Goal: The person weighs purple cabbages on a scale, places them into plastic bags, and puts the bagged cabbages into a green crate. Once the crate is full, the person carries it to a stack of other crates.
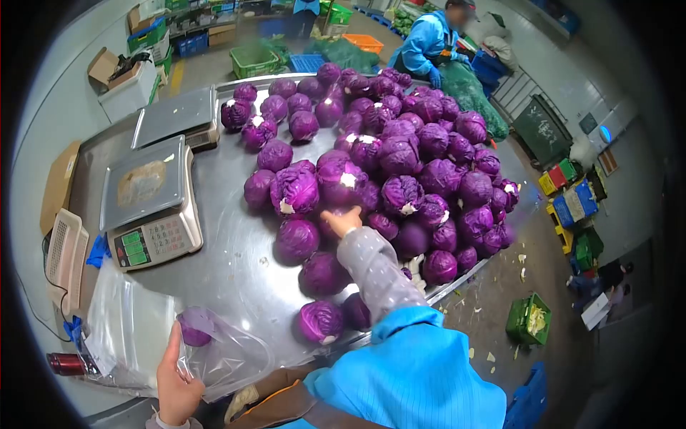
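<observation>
Nearest the camera is the person's own blue jacket (414,372), filling the bottom edge, with a brown strap (279,404) across it.

At lower left, the left hand (175,379) grips the mouth of a clear plastic bag (221,350), its fingers clamped on the film. One small red cabbage (193,329) already sits inside the bag, just above the thumb. More clear bags (125,329) lie flat on the tabletop (229,264) beside it, and a dark red can (68,364) lies at the edge to the far left.

Further up on the left stands a weighing scale (150,207) with a keypad and green display; a second scale (179,118) sits behind it.

In the middle, the right arm in a grey dotted sleeve (371,268) stretches over the tabletop. The right hand (343,220) rests flat on a red cabbage in the pile (332,223), fingers together and extended, not closed around it. Loose heads lie near the arm, one (319,322) close to the tabletop's front edge.

The big heap of red cabbages (407,157) covers the right half of the tabletop. Behind it a co-worker in a blue jacket (429,39) bends over green net sacks (468,93). On the floor to the right are a green crate (529,319) with leaf scraps and coloured crates (572,200).
</observation>
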The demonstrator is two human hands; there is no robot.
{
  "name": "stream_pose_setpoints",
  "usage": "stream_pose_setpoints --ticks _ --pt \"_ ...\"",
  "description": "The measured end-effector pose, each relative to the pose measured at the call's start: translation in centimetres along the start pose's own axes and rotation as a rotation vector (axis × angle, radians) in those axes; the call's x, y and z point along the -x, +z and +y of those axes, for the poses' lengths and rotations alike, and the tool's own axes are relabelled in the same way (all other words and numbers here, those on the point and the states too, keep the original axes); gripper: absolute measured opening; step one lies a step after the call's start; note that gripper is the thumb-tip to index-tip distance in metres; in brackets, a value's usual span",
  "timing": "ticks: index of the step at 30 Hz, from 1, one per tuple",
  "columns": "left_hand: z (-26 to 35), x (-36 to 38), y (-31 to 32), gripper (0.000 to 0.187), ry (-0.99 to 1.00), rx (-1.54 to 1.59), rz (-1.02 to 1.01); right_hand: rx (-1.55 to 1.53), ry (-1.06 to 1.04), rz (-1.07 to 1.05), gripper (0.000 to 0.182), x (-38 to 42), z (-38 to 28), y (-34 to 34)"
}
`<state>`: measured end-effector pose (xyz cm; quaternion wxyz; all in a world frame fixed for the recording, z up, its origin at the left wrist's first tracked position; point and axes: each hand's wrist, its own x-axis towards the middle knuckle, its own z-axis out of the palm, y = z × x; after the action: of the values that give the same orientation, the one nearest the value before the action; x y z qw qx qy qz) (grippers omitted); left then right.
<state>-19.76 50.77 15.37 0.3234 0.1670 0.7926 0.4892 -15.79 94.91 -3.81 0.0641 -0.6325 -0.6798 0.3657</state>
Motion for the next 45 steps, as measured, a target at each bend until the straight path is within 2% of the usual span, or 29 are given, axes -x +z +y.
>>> stream_pose_setpoints --ticks 4,5,6,8,9,11,13,14,15,17,18,19,21,22,24,25,27,28,29,31,32,33,35,36,39,40,41,43,45 --pt "-2.6 0.8 0.4 0.087 0.092 0.066 -0.038 -0.454 -0.334 -0.279 0.08 6.4 0.9 -5.1" --pt "-2.7 0.8 0.6 0.085 0.173 -0.051 -0.084 -0.653 -0.346 -0.58 0.078 10.2 0.3 -7.8" --pt "-3.1 0.8 0.7 0.083 0.25 -0.171 -0.106 -0.888 -0.235 -1.073 0.078 13.2 0.5 -9.0" --pt "-4.1 1.0 1.4 0.081 0.346 -0.277 -0.068 -1.02 -0.235 -1.561 0.087 20.5 0.6 -8.5" --pt "-4.1 1.3 1.9 0.081 0.362 -0.321 -0.054 -1.163 -0.111 -1.749 0.09 23.3 2.6 -5.4" --pt "-4.0 2.4 2.4 0.079 0.322 -0.377 -0.001 -1.09 0.191 -1.995 0.092 27.0 7.2 -0.2" --pt "-3.3 4.1 2.3 0.082 0.364 -0.482 -0.004 -0.868 0.192 -2.003 0.093 28.3 9.6 3.4" --pt "-3.1 5.1 2.4 0.082 0.366 -0.464 -0.016 -1.04 0.15 -2.104 0.09 31.5 5.2 0.2" --pt "-3.2 6.1 2.6 0.082 0.366 -0.441 -0.03 -1.014 0.2 -1.959 0.078 31.4 5.8 0.9" --pt "-4.5 7.6 4.2 0.079 0.473 -0.518 0.071 -0.979 0.422 -1.933 0.068 31.1 6.4 1.1" --pt "-4.8 8.1 5.0 0.08 0.369 -0.531 -0.001 -0.843 0.478 -1.659 0.058 31.3 6.3 1.5" --pt "-5.1 8.2 5.8 0.08 0.271 -0.541 -0.072 -0.776 0.542 -1.611 0.049 31.8 6.1 1.4" --pt "-7.3 8.2 7.6 0.077 0.333 -0.541 -0.018 -0.57 0.12 -1.386 0.04 32.1 8.6 4.0" --pt "-8.2 8.3 8.3 0.08 0.412 -0.538 0.022 -0.56 0.114 -1.386 0.04 31.9 10.0 6.1" --pt "-8.2 9.5 9.3 0.087 0.44 -0.621 -0.022 -0.139 -1.101 -1.01 0.054 32.7 11.0 9.0" --pt "-8.1 10.5 9.5 0.087 0.439 -0.612 -0.015 -0.127 -1.105 -1.013 0.054 33.5 10.8 9.2" --pt "-8.5 12.5 10.2 0.09 0.486 -0.578 -0.043 0.121 -1.344 -0.401 0.068 37.7 7.0 6.2" --pt "-9.7 12.7 10.7 0.086 0.306 -0.647 -0.015 0.127 -1.338 -0.406 0.068 38.2 7.0 6.6" --pt "-10.6 13.2 11.0 0.086 0.305 -0.641 -0.015 0.087 -1.24 -0.426 0.068 38.3 6.9 7.1" --pt "-12.9 14.3 11.4 0.087 0.181 0.059 0.636 0.06 -1.15 -0.443 0.068 38.4 7.4 7.9" --pt "-16.4 14.0 12.6 0.062 0.058 -0.003 0.654 0.002 -1.111 -0.439 0.067 38.7 7.7 8.2" --pt "-18.0 14.4 13.0 0.062 0.053 0.003 0.661 -0.052 -1.073 -0.44 0.066 38.8 8.1 8.8" --pt "-18.7 15.3 13.1 0.032 -0.202 0.392 -0.07 -0.128 -1.041 -0.501 0.07 38.8 9.2 10.2" --pt "-16.9 16.3 13.0 0.035 -0.132 0.365 0.068 -0.125 -1.069 -0.516 0.075 38.9 9.5 10.3" --pt "-18.2 16.1 13.3 0.034 -0.222 0.526 0.057 -0.175 -1.213 -0.451 0.083 39.0 9.7 11.1" --pt "-18.1 16.2 13.1 0.031 -0.042 0.193 0.079 -0.092 -1.254 -0.413 0.081 38.6 9.0 11.5" --pt "-16.8 16.8 12.6 0.031 -0.047 0.19 0.089 -0.013 -1.289 -0.369 0.079 38.9 8.0 10.9" --pt "-14.9 17.8 11.8 0.021 -0.121 0.408 0.12 0.08 -1.179 -0.679 0.068 38.1 7.0 9.7" --pt "-15.0 18.7 11.6 0.022 -0.14 0.525 0.183 -0.009 -1.486 -0.621 0.058 38.3 7.7 6.6"
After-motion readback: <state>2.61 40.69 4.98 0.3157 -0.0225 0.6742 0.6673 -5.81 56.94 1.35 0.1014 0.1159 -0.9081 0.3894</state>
